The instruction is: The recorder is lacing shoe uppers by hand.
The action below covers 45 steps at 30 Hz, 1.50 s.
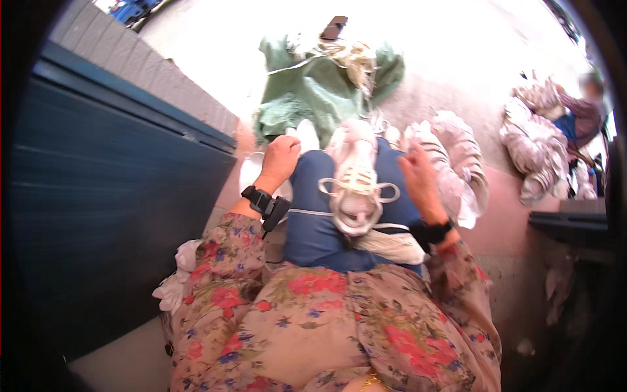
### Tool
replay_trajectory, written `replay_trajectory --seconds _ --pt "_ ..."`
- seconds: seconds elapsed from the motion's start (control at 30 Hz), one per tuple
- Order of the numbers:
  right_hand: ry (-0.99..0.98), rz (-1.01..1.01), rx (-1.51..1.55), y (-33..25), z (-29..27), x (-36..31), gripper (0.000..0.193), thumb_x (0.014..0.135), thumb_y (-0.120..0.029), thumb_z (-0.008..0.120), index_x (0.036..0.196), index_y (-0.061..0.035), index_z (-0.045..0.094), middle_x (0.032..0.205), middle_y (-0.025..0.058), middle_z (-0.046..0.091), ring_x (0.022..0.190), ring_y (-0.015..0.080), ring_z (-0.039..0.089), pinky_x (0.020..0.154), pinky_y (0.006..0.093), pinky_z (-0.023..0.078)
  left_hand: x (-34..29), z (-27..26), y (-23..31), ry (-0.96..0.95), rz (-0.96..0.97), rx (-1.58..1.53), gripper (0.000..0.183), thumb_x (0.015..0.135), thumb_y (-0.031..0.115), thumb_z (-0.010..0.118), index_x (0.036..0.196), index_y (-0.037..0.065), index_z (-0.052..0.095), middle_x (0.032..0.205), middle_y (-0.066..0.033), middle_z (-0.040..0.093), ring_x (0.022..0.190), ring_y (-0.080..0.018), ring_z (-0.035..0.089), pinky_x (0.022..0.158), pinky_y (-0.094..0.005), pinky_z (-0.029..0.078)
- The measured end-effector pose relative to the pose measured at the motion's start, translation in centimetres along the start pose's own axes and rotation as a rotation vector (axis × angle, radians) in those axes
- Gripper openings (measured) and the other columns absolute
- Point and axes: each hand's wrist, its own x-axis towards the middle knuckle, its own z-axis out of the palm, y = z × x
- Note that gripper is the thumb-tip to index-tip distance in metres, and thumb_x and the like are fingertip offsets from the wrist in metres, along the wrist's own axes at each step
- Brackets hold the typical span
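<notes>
A white sneaker [356, 173] lies across my lap on blue cloth, its toe pointing away from me. Its cream laces are tied in a bow, with one loop out to each side. My left hand [281, 160] is raised to the left of the shoe with the fingers curled in, close to a white shoe-like piece [305, 135] beyond my knee. To the right of the sneaker is my right hand [417, 171], its fingers bent and closed. What either hand holds, if anything, is hidden. Neither touches the sneaker.
A green woven sack [313, 85] stands ahead, with cream laces [356, 60] and a brown flat object [334, 28] on top. Strung rows of pale shoe pieces [460, 157] lie at right. A blue panel [130, 170] borders the left. Another person [584, 111] sits far right beside similar bundles.
</notes>
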Motion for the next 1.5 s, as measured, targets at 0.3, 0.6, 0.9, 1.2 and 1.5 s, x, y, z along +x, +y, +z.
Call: replay_trajectory --seconds 0.3,0.6,0.9,1.2,1.5 --pt "-0.197 0.266 -0.123 5.6 -5.3 -6.7 0.02 0.08 -0.009 0.055 0.097 0.0009 0.054 0.077 0.0138 0.056 0.069 0.0225 0.054 0.065 0.0299 0.044 -9.6 -4.2 -16.9 -0.036 -0.567 0.113 0.021 0.074 0.02 0.059 0.075 -0.002 0.061 0.076 -0.0211 0.061 0.072 -0.0365 0.058 0.064 -0.0415 0.046" --pt "-0.373 0.087 -0.038 -3.9 -1.5 -3.1 0.02 0.078 -0.008 0.057 0.096 0.0012 0.056 0.081 0.0148 0.057 0.074 0.0259 0.057 0.066 0.0315 0.045 -6.1 -10.3 -10.4 0.352 -0.302 0.326 0.025 0.066 0.02 0.066 0.059 -0.001 0.054 0.06 -0.0209 0.054 0.057 -0.0386 0.054 0.05 -0.0404 0.043" --pt "-0.814 -0.302 0.042 -19.9 8.7 -2.0 0.031 0.074 -0.028 0.063 0.088 -0.0002 0.059 0.067 0.0155 0.059 0.063 0.0328 0.058 0.059 0.0356 0.046 -5.9 -10.7 10.0 0.262 0.228 0.086 0.013 0.07 0.008 0.055 0.062 0.004 0.047 0.059 -0.0132 0.052 0.054 -0.0319 0.052 0.049 -0.0384 0.041" --pt "-0.768 0.078 0.405 -15.4 4.0 -2.5 0.029 0.084 -0.024 0.055 0.095 0.0024 0.061 0.085 0.013 0.063 0.077 0.0177 0.059 0.07 0.0309 0.046 -7.7 -3.9 -7.0 0.025 -0.285 -0.522 0.025 0.087 0.022 0.049 0.09 0.0 0.06 0.078 -0.007 0.061 0.074 -0.014 0.057 0.068 -0.0279 0.045" --pt "-0.762 0.349 0.713 -11.6 1.6 -5.3 0.04 0.085 -0.017 0.056 0.119 0.0012 0.045 0.113 0.0061 0.051 0.099 0.0144 0.048 0.085 0.0284 0.041 -10.7 1.8 -6.6 -0.194 0.042 -0.008 0.029 0.084 0.029 0.053 0.078 0.002 0.063 0.071 -0.0116 0.059 0.068 -0.0235 0.056 0.066 -0.0325 0.043"
